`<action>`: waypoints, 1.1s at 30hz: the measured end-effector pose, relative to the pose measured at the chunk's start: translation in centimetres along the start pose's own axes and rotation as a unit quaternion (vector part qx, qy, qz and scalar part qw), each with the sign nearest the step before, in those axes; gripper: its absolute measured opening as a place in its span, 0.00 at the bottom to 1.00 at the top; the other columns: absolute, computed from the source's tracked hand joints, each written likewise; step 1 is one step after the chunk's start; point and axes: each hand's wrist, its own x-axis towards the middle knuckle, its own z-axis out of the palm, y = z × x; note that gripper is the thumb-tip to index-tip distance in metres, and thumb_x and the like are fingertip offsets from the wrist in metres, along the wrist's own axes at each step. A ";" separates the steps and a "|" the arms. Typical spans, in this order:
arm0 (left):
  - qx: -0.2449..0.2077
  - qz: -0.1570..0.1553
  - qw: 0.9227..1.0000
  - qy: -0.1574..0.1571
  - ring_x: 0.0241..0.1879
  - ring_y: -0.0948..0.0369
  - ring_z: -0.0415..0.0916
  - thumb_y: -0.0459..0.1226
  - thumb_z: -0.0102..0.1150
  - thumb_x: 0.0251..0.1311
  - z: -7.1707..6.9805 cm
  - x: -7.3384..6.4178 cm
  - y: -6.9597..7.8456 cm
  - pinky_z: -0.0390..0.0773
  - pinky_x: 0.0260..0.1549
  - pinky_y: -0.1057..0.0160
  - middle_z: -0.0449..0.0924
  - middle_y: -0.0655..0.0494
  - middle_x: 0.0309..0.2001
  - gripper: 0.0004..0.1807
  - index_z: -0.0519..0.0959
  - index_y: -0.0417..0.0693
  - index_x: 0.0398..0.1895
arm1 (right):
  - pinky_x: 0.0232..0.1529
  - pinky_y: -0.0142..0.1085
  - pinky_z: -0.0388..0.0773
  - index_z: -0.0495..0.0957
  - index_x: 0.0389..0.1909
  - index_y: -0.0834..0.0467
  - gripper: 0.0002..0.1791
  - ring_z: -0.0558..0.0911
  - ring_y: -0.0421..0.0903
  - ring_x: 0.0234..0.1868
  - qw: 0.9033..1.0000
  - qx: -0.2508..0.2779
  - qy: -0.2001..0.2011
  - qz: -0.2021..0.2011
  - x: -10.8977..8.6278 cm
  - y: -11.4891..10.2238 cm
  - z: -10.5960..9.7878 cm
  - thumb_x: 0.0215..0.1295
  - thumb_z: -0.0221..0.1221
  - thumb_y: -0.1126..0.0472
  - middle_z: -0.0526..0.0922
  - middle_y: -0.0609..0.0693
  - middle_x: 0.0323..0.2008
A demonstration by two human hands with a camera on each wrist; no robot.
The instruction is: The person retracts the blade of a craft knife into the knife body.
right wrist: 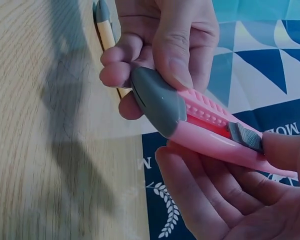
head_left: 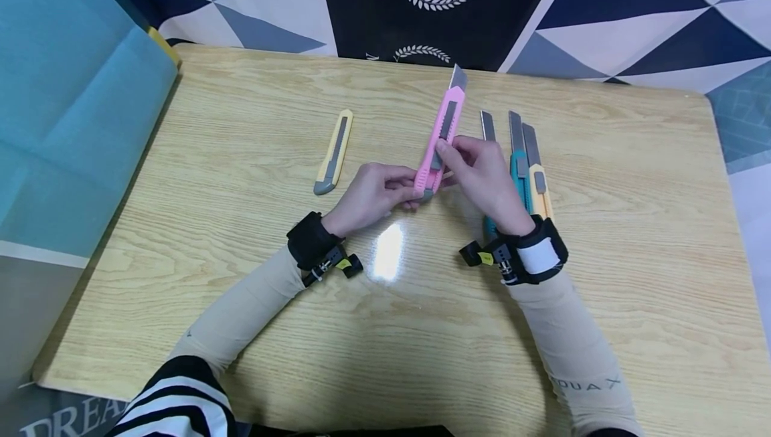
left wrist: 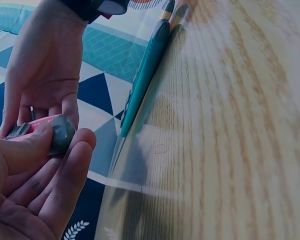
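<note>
A pink utility knife [head_left: 442, 126] is held in both hands above the table, its blade [head_left: 458, 77] out and pointing toward the far edge. My left hand [head_left: 373, 195] pinches the grey-capped end [right wrist: 157, 100] between thumb and fingers. The right hand [head_left: 482, 172] grips the body from the other side, its thumb against the grey slider [right wrist: 245, 137]. Beside the right hand lie a teal utility knife [head_left: 521, 176] and a yellow-orange one [head_left: 539, 193], both with blades out. Another blade [head_left: 488, 126] shows beyond the right hand, its handle mostly hidden.
To the left a pale yellow utility knife [head_left: 333, 152] lies on the wooden table [head_left: 241, 156], no blade showing. A patterned cloth [head_left: 415, 15] hangs along the far edge. Blue fabric [head_left: 72, 122] covers something at the left side.
</note>
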 end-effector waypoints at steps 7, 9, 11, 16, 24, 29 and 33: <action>0.001 -0.001 1.000 0.009 0.31 0.49 0.80 0.25 0.58 0.56 0.1 0.1 0.0 0.83 0.34 0.50 0.82 0.36 0.33 0.13 0.77 0.28 0.45 | 0.27 0.33 0.84 0.79 0.40 0.66 0.15 0.81 0.48 0.27 0.999 0.037 -0.001 0.013 0.1 0.1 0.2 0.70 0.50 0.57 0.81 0.59 0.29; -0.003 0.000 1.000 0.010 0.31 0.48 0.80 0.25 0.58 0.56 0.1 0.1 0.1 0.83 0.34 0.50 0.82 0.35 0.33 0.13 0.76 0.27 0.45 | 0.26 0.33 0.84 0.79 0.40 0.66 0.15 0.81 0.47 0.26 0.999 0.034 0.004 0.009 0.0 0.1 0.2 0.70 0.51 0.58 0.81 0.58 0.29; -0.004 -0.002 1.000 0.011 0.31 0.48 0.80 0.24 0.58 0.56 0.1 0.1 0.0 0.83 0.34 0.50 0.82 0.35 0.33 0.13 0.77 0.27 0.45 | 0.26 0.33 0.84 0.79 0.39 0.66 0.14 0.81 0.46 0.25 1.000 0.028 0.012 0.003 0.0 0.1 0.2 0.69 0.51 0.58 0.81 0.58 0.28; -0.010 -0.006 1.000 0.008 0.31 0.47 0.80 0.24 0.58 0.56 0.2 0.2 0.0 0.83 0.34 0.50 0.82 0.35 0.32 0.13 0.77 0.27 0.44 | 0.24 0.29 0.82 0.80 0.38 0.65 0.13 0.81 0.44 0.24 0.999 0.012 0.029 -0.013 -0.1 0.0 0.3 0.68 0.53 0.59 0.82 0.55 0.27; -0.008 -0.008 1.000 0.003 0.30 0.47 0.80 0.24 0.58 0.56 0.2 0.1 0.1 0.83 0.34 0.49 0.82 0.35 0.32 0.12 0.77 0.28 0.44 | 0.20 0.25 0.77 0.81 0.37 0.65 0.12 0.81 0.43 0.24 0.999 0.000 0.033 -0.020 -0.2 0.1 0.3 0.67 0.54 0.60 0.83 0.55 0.26; -0.003 -0.016 1.000 0.004 0.31 0.48 0.80 0.24 0.58 0.56 0.1 0.1 0.1 0.83 0.35 0.50 0.82 0.37 0.33 0.13 0.77 0.28 0.45 | 0.20 0.26 0.76 0.81 0.36 0.64 0.11 0.81 0.42 0.24 0.999 -0.011 0.033 -0.028 -0.2 0.0 0.4 0.66 0.56 0.60 0.84 0.53 0.25; -0.004 -0.017 1.000 0.005 0.31 0.49 0.80 0.25 0.57 0.57 0.1 0.1 0.1 0.83 0.35 0.50 0.82 0.37 0.33 0.13 0.77 0.28 0.45 | 0.18 0.26 0.71 0.81 0.37 0.63 0.10 0.80 0.46 0.24 0.999 -0.022 0.032 -0.031 -0.3 -0.1 0.4 0.65 0.57 0.60 0.84 0.53 0.26</action>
